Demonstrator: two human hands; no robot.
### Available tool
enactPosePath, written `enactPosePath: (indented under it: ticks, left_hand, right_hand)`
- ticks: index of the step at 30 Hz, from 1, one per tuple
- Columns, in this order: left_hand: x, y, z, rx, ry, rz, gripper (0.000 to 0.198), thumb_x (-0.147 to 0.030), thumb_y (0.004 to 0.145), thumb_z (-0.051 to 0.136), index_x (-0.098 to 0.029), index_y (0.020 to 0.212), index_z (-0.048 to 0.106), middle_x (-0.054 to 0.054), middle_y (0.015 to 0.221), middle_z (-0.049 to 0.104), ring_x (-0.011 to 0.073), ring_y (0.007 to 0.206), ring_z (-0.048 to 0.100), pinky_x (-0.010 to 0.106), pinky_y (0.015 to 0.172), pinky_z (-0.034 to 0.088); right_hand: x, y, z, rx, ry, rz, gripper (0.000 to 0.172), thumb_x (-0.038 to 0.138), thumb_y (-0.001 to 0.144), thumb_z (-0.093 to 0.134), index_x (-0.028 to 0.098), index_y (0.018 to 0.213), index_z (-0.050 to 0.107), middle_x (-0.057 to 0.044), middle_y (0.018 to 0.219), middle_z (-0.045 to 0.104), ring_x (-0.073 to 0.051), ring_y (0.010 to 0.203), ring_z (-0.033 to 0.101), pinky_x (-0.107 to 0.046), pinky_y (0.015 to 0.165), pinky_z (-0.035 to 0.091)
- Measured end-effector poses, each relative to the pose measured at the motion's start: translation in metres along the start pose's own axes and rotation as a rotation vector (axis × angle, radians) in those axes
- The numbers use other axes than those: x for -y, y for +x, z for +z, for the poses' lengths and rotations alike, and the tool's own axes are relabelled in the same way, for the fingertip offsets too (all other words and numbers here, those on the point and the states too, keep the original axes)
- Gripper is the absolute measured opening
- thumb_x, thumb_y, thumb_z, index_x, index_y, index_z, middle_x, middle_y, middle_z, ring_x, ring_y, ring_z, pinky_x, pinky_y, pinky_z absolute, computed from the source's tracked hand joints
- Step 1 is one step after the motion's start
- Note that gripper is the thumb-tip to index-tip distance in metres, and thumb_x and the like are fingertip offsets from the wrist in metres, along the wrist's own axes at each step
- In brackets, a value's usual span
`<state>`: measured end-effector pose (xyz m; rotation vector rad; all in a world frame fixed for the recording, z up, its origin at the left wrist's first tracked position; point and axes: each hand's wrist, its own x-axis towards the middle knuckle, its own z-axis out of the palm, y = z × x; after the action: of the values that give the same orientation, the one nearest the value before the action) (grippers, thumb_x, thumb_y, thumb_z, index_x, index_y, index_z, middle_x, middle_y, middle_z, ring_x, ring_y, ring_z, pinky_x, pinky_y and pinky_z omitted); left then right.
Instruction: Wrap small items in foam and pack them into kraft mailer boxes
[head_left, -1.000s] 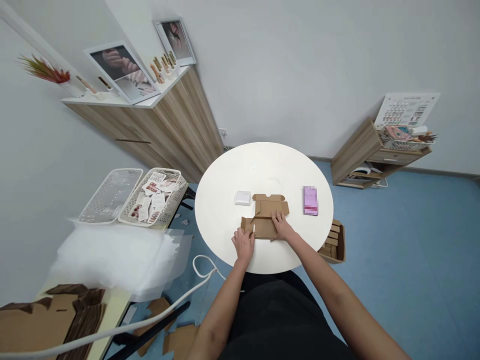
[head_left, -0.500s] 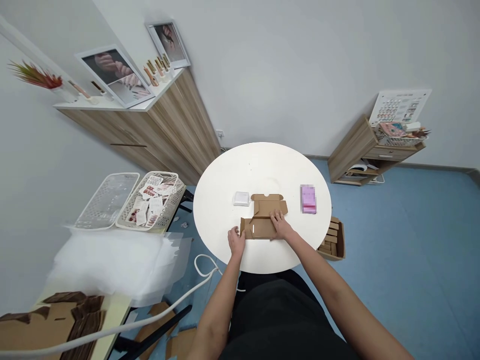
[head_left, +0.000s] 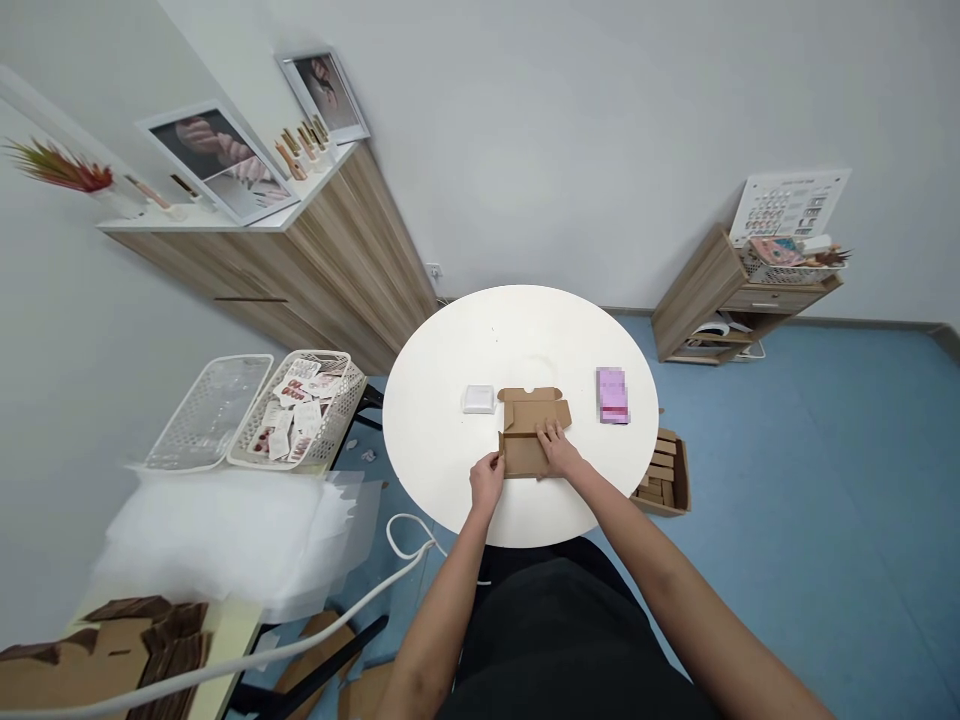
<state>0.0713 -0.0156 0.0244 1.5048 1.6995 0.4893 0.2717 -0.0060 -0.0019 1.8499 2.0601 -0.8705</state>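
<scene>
A flat brown cardboard box blank [head_left: 523,457] lies partly folded at the near middle of the round white table [head_left: 517,335]. My right hand [head_left: 559,450] presses down on its centre, fingers over a fold. My left hand [head_left: 486,482] pinches the blank's left edge, where the side flap stands folded up. Just beyond the blank's left side sits a small white packet [head_left: 478,399]. A pink box [head_left: 613,395] with a pixelated face lies flat to the right, out of reach of both fingers.
Left of the table stand a white basket of printed cards [head_left: 300,420] and an empty clear-lidded basket [head_left: 210,412]. Plastic film [head_left: 225,540], a white cable [head_left: 409,535] and cardboard sheets lie lower left. A carton of flat brown pieces [head_left: 661,475] sits on the floor at right.
The blank's left flap has risen from flat to folded up, and my left hand has moved rightward onto that edge. My right hand stays in place. The whole view has drifted slightly.
</scene>
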Motion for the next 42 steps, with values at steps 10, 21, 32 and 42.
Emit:
enactPosePath:
  ticks: [10, 21, 32, 42]
  left_hand:
    - [-0.012, 0.033, 0.003, 0.097, 0.486, 0.015, 0.019, -0.032, 0.086, 0.061, -0.022, 0.101, 0.065, 0.005, 0.093, 0.074, 0.0227, 0.095, 0.066, 0.03, 0.078, 0.045]
    - [-0.024, 0.066, 0.014, 0.148, 0.654, -0.034, 0.01, -0.027, 0.08, 0.063, -0.019, 0.086, 0.063, 0.012, 0.098, 0.07, 0.0267, 0.093, 0.067, 0.032, 0.072, 0.046]
    - [-0.013, 0.069, 0.025, 0.086, 0.544, 0.134, 0.012, -0.014, 0.083, 0.053, -0.021, 0.092, 0.059, 0.008, 0.096, 0.066, 0.0229, 0.094, 0.063, 0.032, 0.079, 0.044]
    - [0.009, 0.117, -0.021, -0.204, 0.252, -0.079, 0.029, -0.043, 0.093, 0.044, -0.02, 0.106, 0.055, 0.011, 0.109, 0.058, 0.0238, 0.106, 0.056, 0.037, 0.09, 0.044]
  right_hand:
    - [0.0, 0.004, 0.003, -0.023, 0.069, -0.002, 0.144, 0.062, 0.048, 0.083, 0.009, 0.155, 0.002, -0.019, 0.161, -0.006, -0.04, 0.146, -0.011, -0.048, 0.119, 0.004]
    - [-0.001, 0.0, -0.001, -0.035, 0.023, 0.003, 0.142, 0.058, 0.048, 0.084, 0.009, 0.155, 0.004, -0.021, 0.161, 0.0, -0.041, 0.147, -0.006, -0.046, 0.119, 0.007]
    - [-0.002, 0.006, -0.005, -0.053, 0.105, 0.078, 0.139, 0.056, 0.052, 0.083, 0.012, 0.155, 0.001, -0.019, 0.162, -0.003, -0.039, 0.147, -0.007, -0.047, 0.118, 0.011]
    - [-0.01, 0.008, -0.018, -0.084, 0.116, 0.061, 0.133, 0.064, 0.059, 0.076, 0.015, 0.155, -0.002, -0.015, 0.162, -0.005, -0.034, 0.147, -0.014, -0.051, 0.119, 0.004]
